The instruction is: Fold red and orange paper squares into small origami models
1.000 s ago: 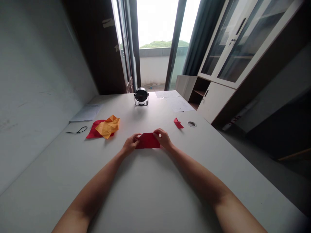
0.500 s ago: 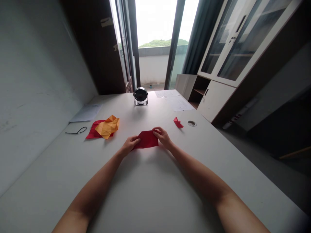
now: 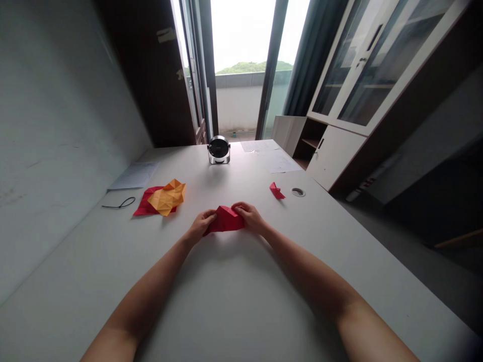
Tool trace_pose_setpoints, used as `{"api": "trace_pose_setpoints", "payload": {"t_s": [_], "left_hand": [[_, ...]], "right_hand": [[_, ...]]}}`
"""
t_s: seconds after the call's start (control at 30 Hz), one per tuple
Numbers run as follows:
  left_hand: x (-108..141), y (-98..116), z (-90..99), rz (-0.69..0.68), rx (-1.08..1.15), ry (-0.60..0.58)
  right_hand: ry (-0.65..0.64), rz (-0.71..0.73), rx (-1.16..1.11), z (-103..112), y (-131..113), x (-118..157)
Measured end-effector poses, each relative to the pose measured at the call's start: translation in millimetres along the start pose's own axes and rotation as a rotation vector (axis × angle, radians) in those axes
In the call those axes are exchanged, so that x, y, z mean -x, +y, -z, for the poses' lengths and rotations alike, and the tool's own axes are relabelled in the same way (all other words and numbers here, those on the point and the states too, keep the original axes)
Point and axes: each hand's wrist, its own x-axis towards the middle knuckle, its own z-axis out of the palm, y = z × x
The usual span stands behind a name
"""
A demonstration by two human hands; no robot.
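Note:
Between my hands is a partly folded sheet of red paper (image 3: 225, 221), just above the white table (image 3: 222, 301). My left hand (image 3: 201, 224) pinches its left end, thumb on top. At the upper right, the fingers of my right hand (image 3: 249, 216) press on a corner that is folded over. The top edge now rises to a point near the middle. Parts of the paper lie hidden under my fingers.
To the left, creased orange paper (image 3: 168, 197) overlaps a red sheet (image 3: 142, 205), near a black cable tie (image 3: 119, 203). A small folded red paper piece (image 3: 277, 191) lies right, beside a round cable hole (image 3: 298, 192). A small fan (image 3: 219, 149) and white papers (image 3: 281, 162) are farther back.
My right hand has moved slightly left and folded the paper's upper right corner down. The left hand stays nearly in place on its end.

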Motion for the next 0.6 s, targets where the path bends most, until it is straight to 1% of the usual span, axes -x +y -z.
{"api": "trace_pose_setpoints", "payload": {"t_s": [0.13, 0.2, 0.3, 0.43, 0.6], "left_hand": [[0.0, -0.9, -2.6, -0.045, -0.053, 0.032], [0.2, -0.4, -4.0, -0.063, -0.075, 0.056], [0.6, -0.1, -6.2, -0.087, -0.084, 0.068], [1.2, -1.0, -9.6, -0.109, -0.134, 0.065], [2.3, -1.1, -12.6, -0.157, -0.235, 0.053]], "right_hand": [[-0.036, 0.063, 0.216, -1.8, -4.5, 0.6], [-0.041, 0.108, 0.289, -2.8, -7.9, 1.4], [-0.063, 0.127, 0.302, -5.1, -10.0, 3.4], [-0.119, 0.073, 0.290, -8.0, -5.3, 6.1], [-0.092, 0.088, 0.362, -8.8, 0.1, 5.8]]}}
